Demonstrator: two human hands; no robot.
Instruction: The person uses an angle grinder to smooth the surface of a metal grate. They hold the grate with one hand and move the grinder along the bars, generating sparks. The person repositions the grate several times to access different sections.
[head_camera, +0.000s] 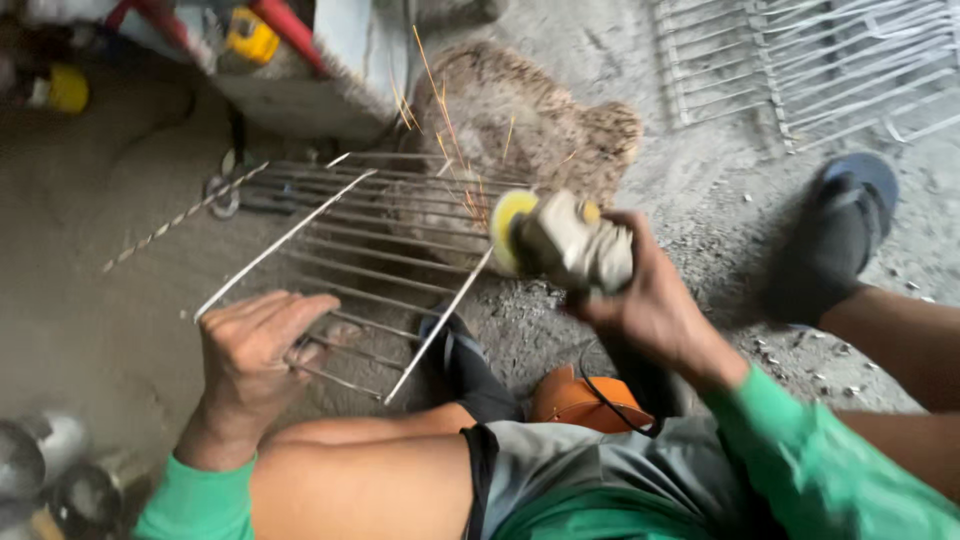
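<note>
Beneath the left hand (258, 345) lies a metal wire rack (365, 255), flat on the dusty concrete floor (90, 290); the fingers (290, 310) are pressed together and curled down over the rack's near wires, holding it in place. Beyond those fingers the rack's bars run toward a worn mat (530, 125). To their right, the right hand (650, 300) has its fingers wrapped tight around an angle grinder (565, 245), whose yellowish disc (508, 230) meets the rack's far right edge, and orange sparks (440, 110) fly up past it. Below that hand a black cord (600, 395) loops over an orange object (580, 400). Right of it a foot in a blue sandal (845, 225) rests on the floor. More wire racks (820, 60) lie far beyond.
</note>
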